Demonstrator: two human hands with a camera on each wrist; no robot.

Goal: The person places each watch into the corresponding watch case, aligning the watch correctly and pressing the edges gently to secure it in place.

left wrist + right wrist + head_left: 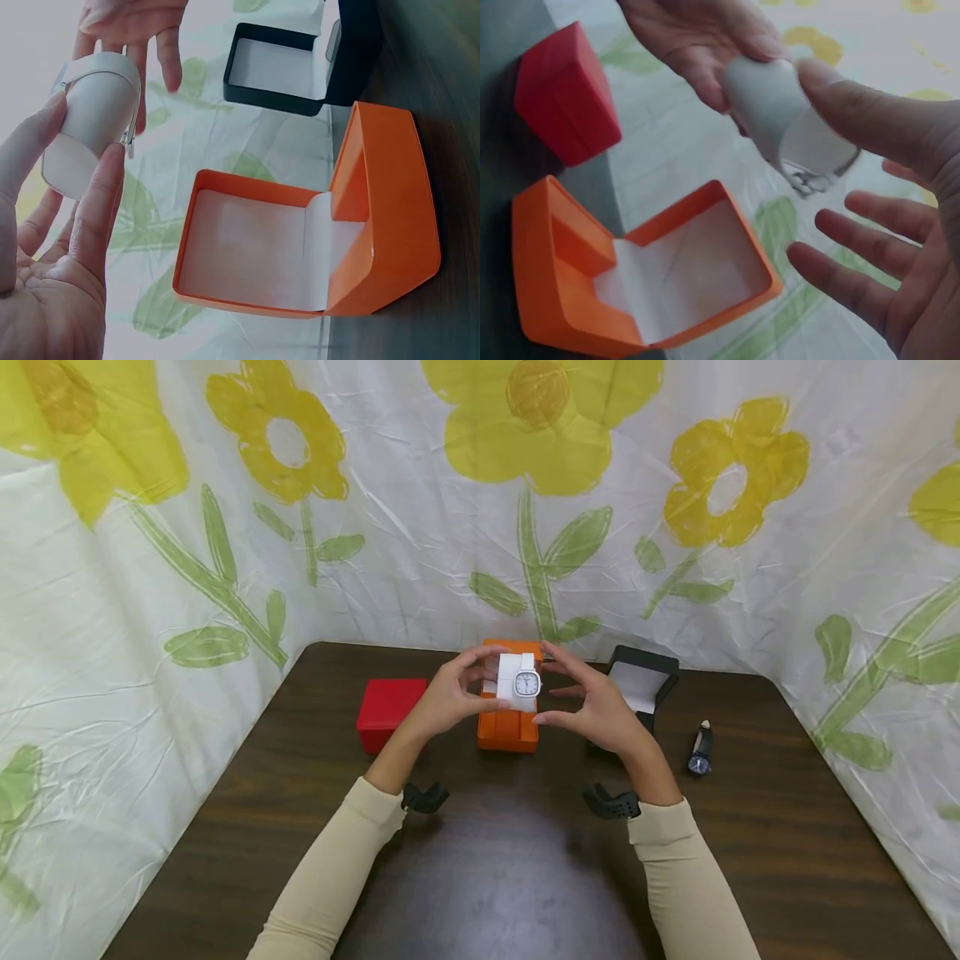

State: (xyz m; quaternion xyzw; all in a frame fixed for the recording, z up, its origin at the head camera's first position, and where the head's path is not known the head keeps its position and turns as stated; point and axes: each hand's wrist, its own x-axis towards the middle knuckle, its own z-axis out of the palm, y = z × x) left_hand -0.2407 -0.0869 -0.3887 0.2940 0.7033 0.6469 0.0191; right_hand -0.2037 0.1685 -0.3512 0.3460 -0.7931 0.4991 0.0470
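Observation:
A white wristwatch [527,683] is wrapped round one end of a white watch cushion [101,109], both raised over the table. My left hand [448,693] pinches the cushion's other end between thumb and fingers. On the watch side, my right hand [606,714] has its fingers spread out, its thumb tip right at the watch in the right wrist view. The metal clasp [810,182] hangs on the side of the cushion away from the dial. Behind and below the hands stands an orange watch box [507,739], lid up, with a white lining and a bare inner compartment [581,244].
A closed red box [390,703] sits left of the orange one. To the right is an open black box [666,681] with a white lining, partly hidden by my right hand. A dark watch [701,752] lies farther right. A flowered curtain [420,552] hangs behind the table.

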